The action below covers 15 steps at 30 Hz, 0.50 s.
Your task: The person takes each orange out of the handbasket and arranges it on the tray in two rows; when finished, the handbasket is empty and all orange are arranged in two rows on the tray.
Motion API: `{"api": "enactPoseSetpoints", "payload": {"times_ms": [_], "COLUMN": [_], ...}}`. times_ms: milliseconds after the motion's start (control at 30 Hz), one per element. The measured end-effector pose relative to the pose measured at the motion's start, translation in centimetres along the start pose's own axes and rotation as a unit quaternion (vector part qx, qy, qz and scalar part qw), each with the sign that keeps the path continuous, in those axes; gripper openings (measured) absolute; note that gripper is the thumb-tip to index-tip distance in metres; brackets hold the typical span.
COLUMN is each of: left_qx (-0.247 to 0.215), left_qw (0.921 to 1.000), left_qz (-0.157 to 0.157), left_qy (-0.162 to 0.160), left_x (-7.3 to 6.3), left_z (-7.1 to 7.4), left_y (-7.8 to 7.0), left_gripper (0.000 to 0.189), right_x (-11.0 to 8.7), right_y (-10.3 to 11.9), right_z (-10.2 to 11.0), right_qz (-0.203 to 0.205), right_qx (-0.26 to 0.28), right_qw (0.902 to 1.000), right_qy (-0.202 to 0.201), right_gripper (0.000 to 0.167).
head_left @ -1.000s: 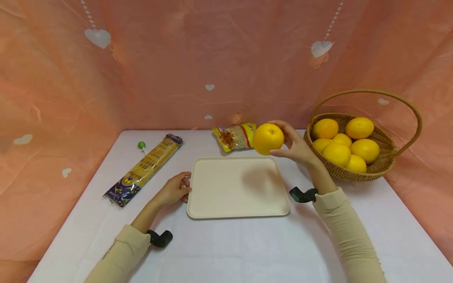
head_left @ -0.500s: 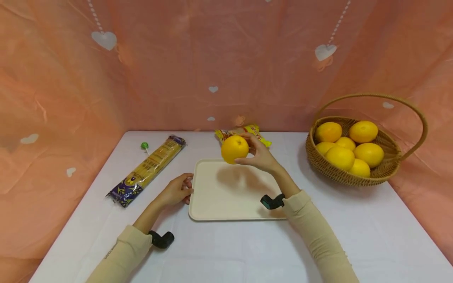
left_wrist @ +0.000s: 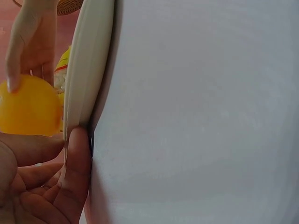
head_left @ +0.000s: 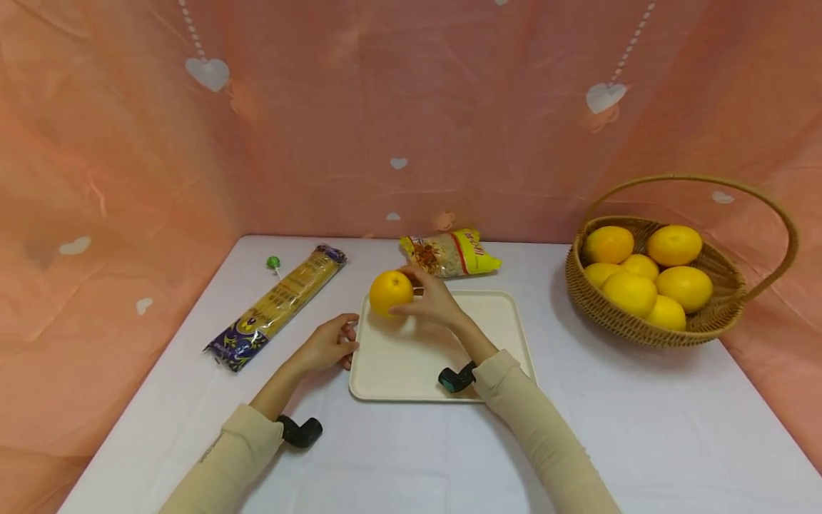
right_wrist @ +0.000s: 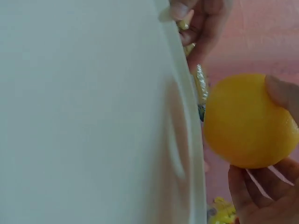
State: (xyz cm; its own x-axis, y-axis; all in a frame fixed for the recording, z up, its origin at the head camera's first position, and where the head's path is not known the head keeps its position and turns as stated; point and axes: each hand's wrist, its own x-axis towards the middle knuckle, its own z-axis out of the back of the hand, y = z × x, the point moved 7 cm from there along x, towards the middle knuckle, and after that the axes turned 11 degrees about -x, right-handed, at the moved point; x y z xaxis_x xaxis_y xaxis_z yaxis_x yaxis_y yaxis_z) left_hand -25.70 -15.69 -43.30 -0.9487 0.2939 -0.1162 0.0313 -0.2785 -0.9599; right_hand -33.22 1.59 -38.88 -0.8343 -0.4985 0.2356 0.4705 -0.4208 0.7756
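An orange (head_left: 391,293) is gripped between the thumb and fingers of my right hand (head_left: 432,298), over the far left corner of the cream tray (head_left: 411,364). The right wrist view shows the same orange (right_wrist: 250,121) close beside the tray rim (right_wrist: 198,172); whether it touches the tray I cannot tell. My left hand (head_left: 329,344) pinches the tray's left rim. In the left wrist view a left fingertip (left_wrist: 79,140) presses against the outside of that rim.
A wicker basket (head_left: 616,325) with several oranges stands at the right. Behind the tray lies a yellow snack packet (head_left: 452,253). A noodle packet (head_left: 279,303) and a green lollipop (head_left: 273,263) lie at the left. A pink curtain (head_left: 359,107) hangs behind the table.
My right hand has carried the orange leftward and lower, from near the basket to above the tray's far left corner. The left hand has stayed at the tray's rim.
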Motion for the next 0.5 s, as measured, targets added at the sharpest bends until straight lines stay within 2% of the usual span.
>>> {"api": "enactPoseSetpoints", "payload": {"times_ms": [100,233,500], "left_qx": [-0.001,0.001,0.003], "left_qw": [1.0,1.0,0.9999], "left_qz": [0.001,0.0,0.012], "left_qy": [-0.001,-0.002,-0.005], "left_x": [-0.2,-0.2,-0.2], "left_z": [0.0,-0.1,0.1], "left_y": [0.0,-0.1,-0.1], "left_gripper": [0.05,0.05,0.05], "right_x": [0.3,0.6,1.1], "right_y": [-0.3,-0.5,-0.9], "right_z": [-0.8,-1.3,-2.1], "right_qz": [-0.012,-0.007,-0.012], "right_qx": [-0.019,-0.034,-0.03], "right_qw": [0.9997,0.9994,0.9995], "right_qy": [0.003,-0.002,0.001], "right_gripper": [0.069,0.069,0.067]}}
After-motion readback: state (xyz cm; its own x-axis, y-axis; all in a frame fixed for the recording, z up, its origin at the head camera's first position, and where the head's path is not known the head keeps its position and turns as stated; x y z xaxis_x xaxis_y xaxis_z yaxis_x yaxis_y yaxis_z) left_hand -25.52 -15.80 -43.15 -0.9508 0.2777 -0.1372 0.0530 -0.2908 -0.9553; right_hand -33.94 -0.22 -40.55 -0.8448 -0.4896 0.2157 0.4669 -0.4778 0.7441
